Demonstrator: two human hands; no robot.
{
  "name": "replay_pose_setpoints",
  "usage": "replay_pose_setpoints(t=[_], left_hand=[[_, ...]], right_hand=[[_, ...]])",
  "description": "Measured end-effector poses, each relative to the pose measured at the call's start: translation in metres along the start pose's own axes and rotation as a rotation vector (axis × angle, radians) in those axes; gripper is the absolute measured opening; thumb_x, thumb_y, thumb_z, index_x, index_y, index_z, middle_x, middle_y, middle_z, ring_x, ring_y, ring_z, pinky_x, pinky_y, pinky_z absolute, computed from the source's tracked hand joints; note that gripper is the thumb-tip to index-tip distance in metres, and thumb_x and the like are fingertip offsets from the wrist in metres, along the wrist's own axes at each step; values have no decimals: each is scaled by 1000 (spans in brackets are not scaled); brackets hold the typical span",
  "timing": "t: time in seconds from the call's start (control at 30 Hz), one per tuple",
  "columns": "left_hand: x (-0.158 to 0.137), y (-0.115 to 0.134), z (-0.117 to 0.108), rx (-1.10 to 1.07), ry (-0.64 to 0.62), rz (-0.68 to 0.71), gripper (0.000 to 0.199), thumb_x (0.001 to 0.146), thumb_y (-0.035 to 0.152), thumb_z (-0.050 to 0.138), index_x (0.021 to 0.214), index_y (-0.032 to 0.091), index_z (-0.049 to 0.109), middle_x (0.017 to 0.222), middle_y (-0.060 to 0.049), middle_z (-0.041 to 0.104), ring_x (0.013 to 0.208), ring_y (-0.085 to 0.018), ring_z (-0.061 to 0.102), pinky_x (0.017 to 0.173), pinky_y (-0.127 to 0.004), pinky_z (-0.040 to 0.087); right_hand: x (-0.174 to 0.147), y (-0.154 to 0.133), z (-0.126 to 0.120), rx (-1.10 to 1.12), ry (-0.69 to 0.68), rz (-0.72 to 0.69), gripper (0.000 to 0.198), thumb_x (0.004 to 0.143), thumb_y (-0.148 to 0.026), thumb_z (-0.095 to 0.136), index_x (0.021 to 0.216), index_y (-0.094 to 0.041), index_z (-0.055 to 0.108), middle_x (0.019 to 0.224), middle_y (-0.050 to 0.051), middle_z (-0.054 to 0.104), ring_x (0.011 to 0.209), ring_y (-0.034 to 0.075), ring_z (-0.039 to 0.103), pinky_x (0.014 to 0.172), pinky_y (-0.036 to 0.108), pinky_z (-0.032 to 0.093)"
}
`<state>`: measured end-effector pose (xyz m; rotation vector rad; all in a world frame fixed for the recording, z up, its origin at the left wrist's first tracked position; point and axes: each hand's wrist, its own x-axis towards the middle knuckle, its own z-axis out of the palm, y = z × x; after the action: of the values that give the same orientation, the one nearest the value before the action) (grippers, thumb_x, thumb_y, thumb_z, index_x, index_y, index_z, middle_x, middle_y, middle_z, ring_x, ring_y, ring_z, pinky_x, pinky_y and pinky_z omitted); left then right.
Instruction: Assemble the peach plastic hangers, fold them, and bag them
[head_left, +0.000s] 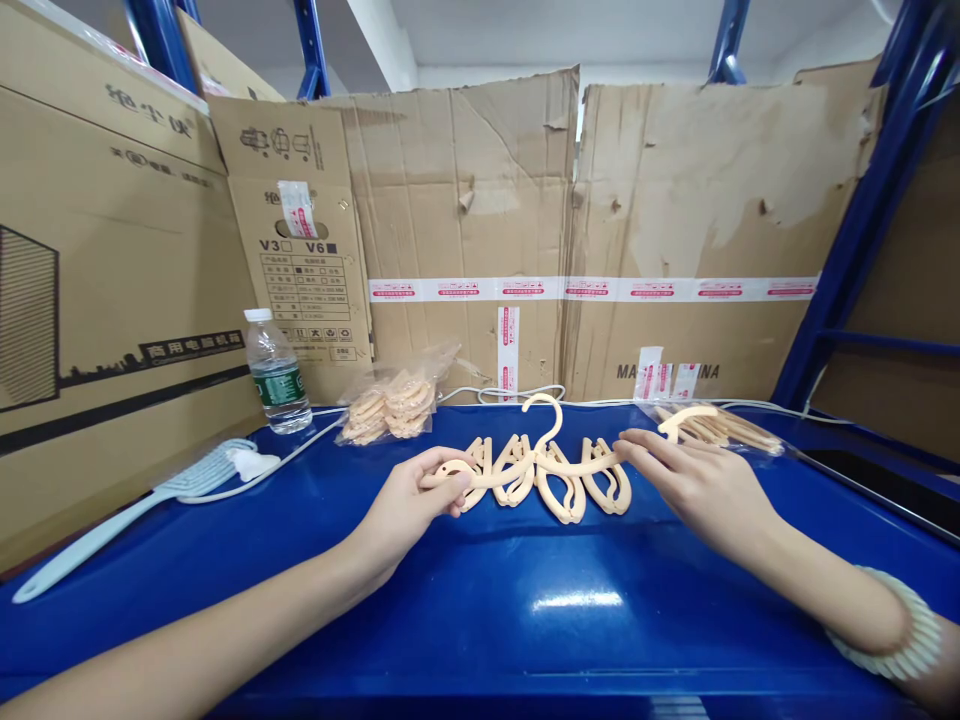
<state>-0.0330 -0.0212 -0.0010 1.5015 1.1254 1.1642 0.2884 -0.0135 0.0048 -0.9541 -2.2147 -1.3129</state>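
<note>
Stretched between my two hands is a cream plastic folding hanger [538, 458], its arms spread wide and its hook pointing up. My left hand [420, 490] pinches the hanger's left end between thumb and fingers. At the other end, my right hand [697, 480] has its fingers closed over the arm; a curved cream piece shows above the knuckles, and the thumb is hidden. Behind and below the held hanger, several folded hangers [561, 497] lie in a row on the blue tabletop [495, 610], partly covered by its arms.
A clear bag of cream pieces [397, 402] lies at the back, left of a white cable [517, 391]. Further left are a water bottle [277, 375] and a light-blue brush [150, 500]. At right are a bag of sticks [739, 428] and a dark phone-like slab [892, 485]. Cardboard [465, 200] walls the back.
</note>
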Motion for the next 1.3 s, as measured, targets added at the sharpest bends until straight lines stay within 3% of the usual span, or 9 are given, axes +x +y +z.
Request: replay_pose_setpoints(t=[0.27,0.4,0.47,0.6,0.77,0.9,1.03,1.13,1.3], left_hand=[[-1,2,2,-141,8,-34,30,72,33,73,94,15,64,69,1,60,64,-9,56,70,-24,50],[1,0,1,-194,6,-21,31,72,33,73,94,14,63,69,1,60,65,-10,57,70,-25,51],[2,-2,1,-214,3,-16,31,72,32,74,95,15,63,69,1,60,65,-10,57,69,-24,51],[1,-1,1,-236,19,-20,32,69,28,75,96,15,64,71,1,61,66,-9,57,68,-21,49],[-2,5,2,-247,102,-21,39,65,28,79,98,15,62,79,-1,64,72,-11,59,67,-20,51],[-3,7,7,-267,126,2,41,65,30,79,99,16,61,86,-3,65,77,-13,61,68,-23,53],[-5,5,17,-174,21,59,30,69,31,76,89,14,61,88,-5,67,77,-15,62,66,-23,52],[-5,2,23,-81,-65,123,29,72,32,72,92,13,62,87,-6,68,77,-16,62,67,-25,51],[-4,-1,25,-45,-81,156,33,73,33,71,98,14,62,91,-8,69,82,-19,65,74,-31,52]], right_hand=[[2,-6,3,82,-54,65,38,85,-1,35,108,-16,61,123,17,58,89,25,65,59,31,51],[1,-9,8,455,-49,256,40,92,-15,39,130,-20,47,131,16,50,85,20,64,61,31,55],[1,-9,11,686,-47,360,42,93,-24,43,134,-22,41,125,15,54,83,18,64,64,31,56],[3,-6,14,1052,-147,526,36,90,-36,51,122,-21,51,100,9,66,85,20,65,68,31,57],[10,-4,8,1285,-91,670,33,87,-44,53,111,-21,60,106,9,66,97,23,62,81,37,53],[16,-8,5,1410,-100,744,36,83,-48,57,105,-20,61,90,6,66,80,20,62,72,35,53],[22,-28,6,1709,-104,848,43,81,-45,63,112,-24,44,74,-2,58,57,12,58,54,28,50],[27,-45,6,1875,-93,851,42,80,-42,66,104,-25,36,72,-4,58,52,10,55,50,25,47],[33,-59,-4,1925,12,816,37,81,-37,67,98,-26,36,67,-6,59,51,10,54,50,24,46]])
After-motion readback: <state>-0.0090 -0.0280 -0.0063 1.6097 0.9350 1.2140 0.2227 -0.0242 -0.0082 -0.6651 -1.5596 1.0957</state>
